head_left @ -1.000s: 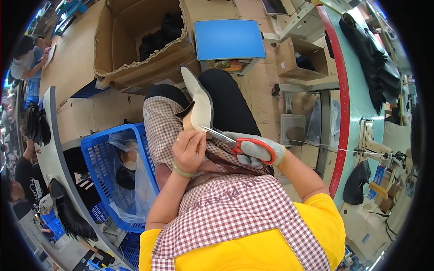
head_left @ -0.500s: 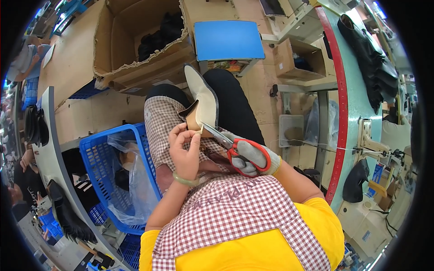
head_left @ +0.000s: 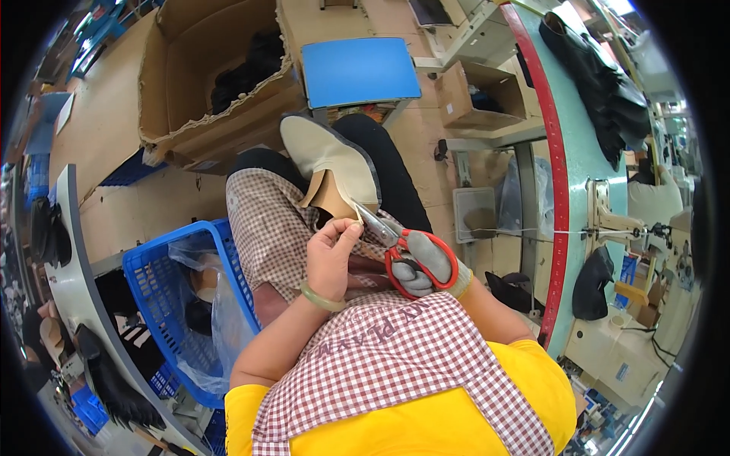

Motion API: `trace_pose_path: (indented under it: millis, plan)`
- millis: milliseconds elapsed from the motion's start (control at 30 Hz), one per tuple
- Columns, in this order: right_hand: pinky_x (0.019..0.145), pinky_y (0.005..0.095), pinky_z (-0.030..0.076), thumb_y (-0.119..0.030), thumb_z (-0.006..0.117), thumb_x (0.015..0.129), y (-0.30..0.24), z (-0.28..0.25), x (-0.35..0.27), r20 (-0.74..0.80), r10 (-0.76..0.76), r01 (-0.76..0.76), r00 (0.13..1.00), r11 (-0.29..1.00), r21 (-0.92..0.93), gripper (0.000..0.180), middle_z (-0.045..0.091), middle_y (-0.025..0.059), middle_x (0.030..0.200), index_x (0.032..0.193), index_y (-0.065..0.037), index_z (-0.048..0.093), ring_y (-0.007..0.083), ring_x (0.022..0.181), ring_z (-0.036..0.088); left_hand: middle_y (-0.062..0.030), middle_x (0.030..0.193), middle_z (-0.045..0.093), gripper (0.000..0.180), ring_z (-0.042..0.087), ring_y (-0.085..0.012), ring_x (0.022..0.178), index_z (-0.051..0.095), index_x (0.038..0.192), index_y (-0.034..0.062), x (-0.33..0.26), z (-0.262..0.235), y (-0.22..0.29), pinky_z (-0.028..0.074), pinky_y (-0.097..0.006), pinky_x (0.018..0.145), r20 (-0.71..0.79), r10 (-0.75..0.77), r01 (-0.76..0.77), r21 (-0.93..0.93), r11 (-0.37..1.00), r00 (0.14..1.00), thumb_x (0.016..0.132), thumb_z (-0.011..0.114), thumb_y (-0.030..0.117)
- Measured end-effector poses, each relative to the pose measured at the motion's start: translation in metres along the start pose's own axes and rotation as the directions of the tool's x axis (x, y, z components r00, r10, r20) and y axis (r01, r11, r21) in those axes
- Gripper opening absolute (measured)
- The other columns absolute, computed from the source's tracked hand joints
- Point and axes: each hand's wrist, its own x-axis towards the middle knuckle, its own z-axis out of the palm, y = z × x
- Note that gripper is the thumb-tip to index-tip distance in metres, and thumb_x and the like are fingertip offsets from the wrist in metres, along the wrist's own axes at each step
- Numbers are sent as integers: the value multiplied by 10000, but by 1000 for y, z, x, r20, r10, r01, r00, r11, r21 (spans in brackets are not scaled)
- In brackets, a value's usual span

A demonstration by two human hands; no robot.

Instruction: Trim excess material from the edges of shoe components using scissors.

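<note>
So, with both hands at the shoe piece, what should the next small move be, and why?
Probably a short snip with the red-handled scissors, close along the edge of the cream shoe piece. The bare left hand pinches a thin pale strip at that edge, and the gloved right hand has the blades right by it.

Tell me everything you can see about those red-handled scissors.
The red-handled metal scissors have two plastic-looking loops and silvery blades. They slant up and leftward, gripped through the loops by the grey-gloved right hand. The blade tips lie at the heel end of the cream-soled shoe piece, close to the bare left hand. Whether the tips touch the piece is unclear.
</note>
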Motion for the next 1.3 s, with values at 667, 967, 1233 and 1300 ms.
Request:
trace_pose_path:
  millis: [667,967,1233,1300]
  plan:
    - [377,174,299,-509,470,941,16,32,8,-163,-111,116,980,993,20,513,491,-25,678,1356,-215,402,50,424,357,9,987,439,82,501,-59,846,619,886,-22,-1,-21,-15,426,-186,759,283,21,-74,179,981,959,884,617,60]
    - [357,184,270,-525,425,953,10,30,17,-334,-97,114,938,993,32,458,477,-27,655,1287,-212,432,51,408,341,-61,1148,382,47,474,-63,899,643,853,37,-14,-41,-5,415,-200,734,494,-142,-34,329,944,858,836,656,78]
    - [355,150,304,-417,458,971,14,26,-11,-226,-93,70,970,992,-104,570,484,-8,618,1430,-128,283,38,395,371,-117,1034,447,106,476,-234,994,621,807,37,-25,-81,3,381,-318,883,701,-59,-416,487,768,711,785,669,129]
    - [355,149,305,-413,466,968,14,22,-14,-189,-82,60,978,991,-121,580,491,-8,624,1437,-130,274,38,394,374,-175,1140,489,89,496,-283,1072,612,805,36,-29,-81,16,410,-330,896,675,-173,-351,564,747,717,783,653,111]
